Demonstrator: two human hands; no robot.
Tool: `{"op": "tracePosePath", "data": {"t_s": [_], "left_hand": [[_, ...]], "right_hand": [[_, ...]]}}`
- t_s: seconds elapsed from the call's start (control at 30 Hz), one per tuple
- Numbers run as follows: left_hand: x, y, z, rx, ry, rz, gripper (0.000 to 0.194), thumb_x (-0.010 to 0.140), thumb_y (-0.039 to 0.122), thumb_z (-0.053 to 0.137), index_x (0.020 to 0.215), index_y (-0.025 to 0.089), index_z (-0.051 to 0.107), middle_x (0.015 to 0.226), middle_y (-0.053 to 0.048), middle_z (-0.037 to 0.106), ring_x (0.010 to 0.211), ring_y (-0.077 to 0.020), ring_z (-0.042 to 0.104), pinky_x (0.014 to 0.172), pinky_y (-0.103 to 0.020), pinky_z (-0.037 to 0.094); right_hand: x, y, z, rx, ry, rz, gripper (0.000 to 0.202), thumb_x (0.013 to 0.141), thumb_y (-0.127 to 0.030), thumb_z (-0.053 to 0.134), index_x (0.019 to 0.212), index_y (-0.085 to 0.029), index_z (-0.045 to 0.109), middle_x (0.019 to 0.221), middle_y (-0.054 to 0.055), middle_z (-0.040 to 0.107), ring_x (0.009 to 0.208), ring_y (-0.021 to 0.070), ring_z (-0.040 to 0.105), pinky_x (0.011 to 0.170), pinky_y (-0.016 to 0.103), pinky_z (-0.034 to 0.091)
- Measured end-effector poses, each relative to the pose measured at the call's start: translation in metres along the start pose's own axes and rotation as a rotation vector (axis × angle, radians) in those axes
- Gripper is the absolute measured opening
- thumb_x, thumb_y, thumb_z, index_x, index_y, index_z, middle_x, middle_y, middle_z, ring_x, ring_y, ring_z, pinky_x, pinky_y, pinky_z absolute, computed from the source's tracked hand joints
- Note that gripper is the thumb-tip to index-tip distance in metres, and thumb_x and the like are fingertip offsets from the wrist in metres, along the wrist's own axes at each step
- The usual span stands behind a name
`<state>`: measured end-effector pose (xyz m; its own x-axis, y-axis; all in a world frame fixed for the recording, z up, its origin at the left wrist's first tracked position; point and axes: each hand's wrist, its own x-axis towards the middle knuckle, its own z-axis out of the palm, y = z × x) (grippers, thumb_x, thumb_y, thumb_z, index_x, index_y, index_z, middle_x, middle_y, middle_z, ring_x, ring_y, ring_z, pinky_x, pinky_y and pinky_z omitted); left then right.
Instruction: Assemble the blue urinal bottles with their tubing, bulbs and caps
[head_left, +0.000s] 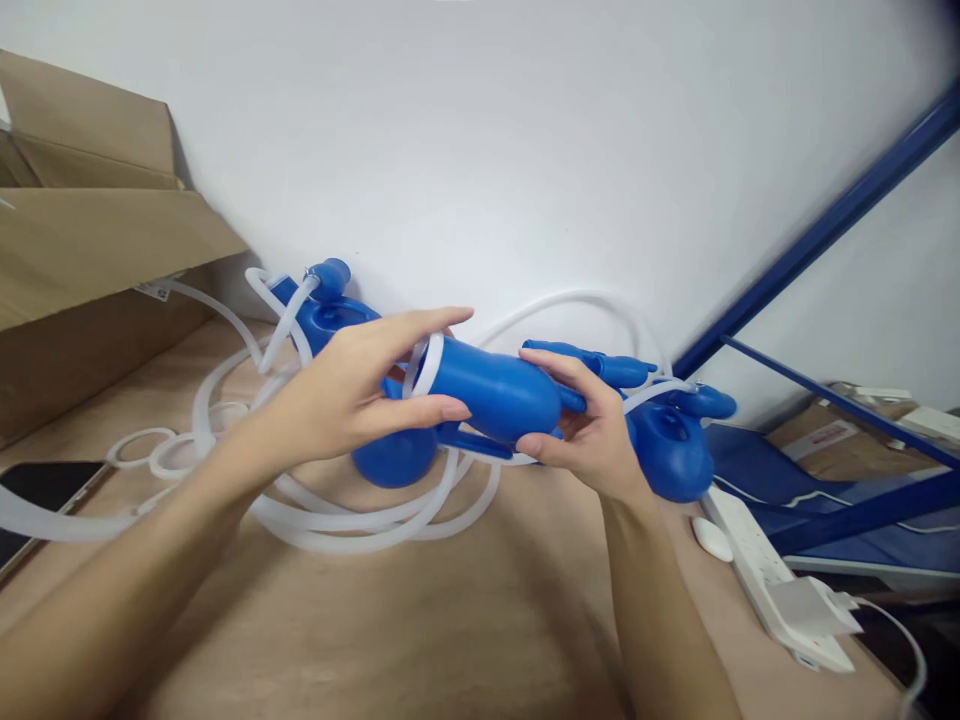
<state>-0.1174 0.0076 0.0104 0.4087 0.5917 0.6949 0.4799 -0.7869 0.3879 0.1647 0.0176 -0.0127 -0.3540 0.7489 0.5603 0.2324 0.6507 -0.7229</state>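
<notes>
A blue plastic funnel cup (491, 390) is held level above the table between my two hands. Around its wide mouth sits a white ring (429, 366). My left hand (356, 385) grips the ringed end, thumb in front and fingers behind. My right hand (589, 430) is closed round the rounded, narrowing end, near a short blue spout (571, 399). Behind my left hand stands a blue bottle (394, 460) with a handle, partly hidden. Another blue bottle (675, 455) is just right of my right hand, with a white tube (581, 297) running near it.
Coiled white tubing (322, 540) and loose white rings (142, 447) lie on the wooden table (390, 630). At left are a cardboard box (112, 240) and a dark phone (45, 485). A power strip (757, 570) with a plugged-in charger and a blue metal frame (817, 240) are at right.
</notes>
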Motion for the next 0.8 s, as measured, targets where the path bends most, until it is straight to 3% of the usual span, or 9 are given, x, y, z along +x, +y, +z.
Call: {"op": "tracePosePath", "data": {"t_s": [0.13,0.43,0.63,0.8], "left_hand": [[0.0,-0.001,0.008,-0.054,0.015,0.023,0.081,0.086,0.073,0.074,0.149,0.024,0.063,0.131,-0.012,0.075,0.095,-0.0245,0.074,0.078,-0.029,0.062],[-0.003,-0.006,-0.003,-0.039,0.033,-0.005,0.083,0.079,0.074,0.079,0.145,0.024,0.067,0.128,-0.01,0.076,0.099,-0.0261,0.075,0.077,-0.027,0.063],[-0.002,-0.004,-0.015,0.027,0.02,-0.026,0.081,0.08,0.072,0.08,0.145,0.026,0.067,0.125,-0.009,0.078,0.087,-0.0228,0.075,0.073,-0.027,0.062],[-0.003,-0.006,-0.01,-0.026,-0.024,-0.009,0.086,0.076,0.076,0.081,0.146,0.027,0.067,0.127,-0.011,0.078,0.101,-0.0287,0.077,0.08,-0.031,0.064]], "right_hand": [[0.001,-0.004,-0.008,-0.063,0.046,-0.068,0.067,0.07,-0.062,0.092,0.129,-0.032,0.077,0.13,0.008,0.075,0.122,0.0342,0.07,0.08,0.039,0.067],[0.002,-0.004,-0.005,-0.039,0.033,-0.042,0.067,0.073,-0.058,0.091,0.133,-0.033,0.074,0.134,0.007,0.073,0.12,0.0323,0.07,0.082,0.039,0.066],[0.004,-0.003,-0.004,-0.056,0.065,-0.021,0.068,0.072,-0.061,0.091,0.131,-0.032,0.075,0.132,0.007,0.074,0.119,0.0333,0.07,0.083,0.04,0.066],[0.004,-0.002,0.003,0.03,0.004,0.013,0.072,0.071,-0.061,0.092,0.135,-0.033,0.073,0.138,0.007,0.071,0.121,0.0325,0.07,0.079,0.036,0.067]]}}
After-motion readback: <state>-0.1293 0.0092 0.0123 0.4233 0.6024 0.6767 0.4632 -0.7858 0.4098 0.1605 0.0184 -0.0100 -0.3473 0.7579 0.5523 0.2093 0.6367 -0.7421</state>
